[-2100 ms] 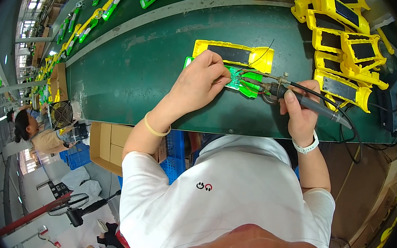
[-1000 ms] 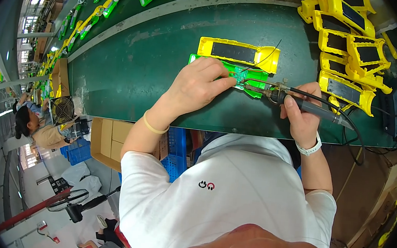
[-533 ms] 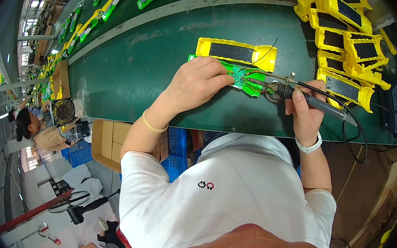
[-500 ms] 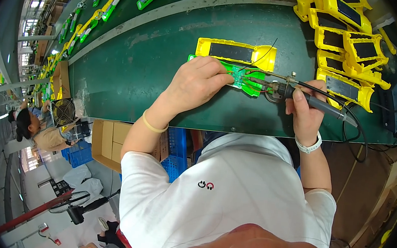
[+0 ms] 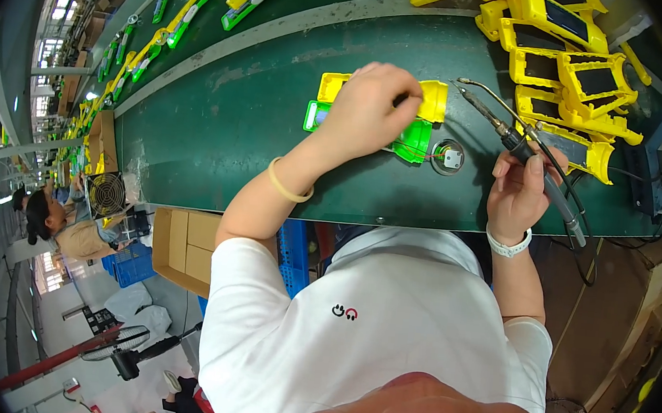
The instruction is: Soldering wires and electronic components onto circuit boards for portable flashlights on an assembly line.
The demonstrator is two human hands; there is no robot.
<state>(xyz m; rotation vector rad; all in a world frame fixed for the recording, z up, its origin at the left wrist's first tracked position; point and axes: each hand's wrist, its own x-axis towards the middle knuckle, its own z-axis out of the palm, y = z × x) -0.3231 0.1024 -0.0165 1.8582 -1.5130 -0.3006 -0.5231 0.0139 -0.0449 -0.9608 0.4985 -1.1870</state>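
Fingers of the left hand (image 5: pixel 373 103) pinch the green part (image 5: pixel 409 141) (it lies against a yellow shell (image 5: pixel 434 99) on the belt (image 5: pixel 219 128)), while the right hand (image 5: pixel 517 189) grips a soldering iron (image 5: pixel 513 140) lifted beside it.

Soldering iron (image 5: pixel 513 136) now off green part (image 5: pixel 410 141)

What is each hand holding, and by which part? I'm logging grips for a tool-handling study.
The right hand holds a soldering iron by its dark handle, tip raised. The left hand rests on the green and yellow housing, gripping its upper part.
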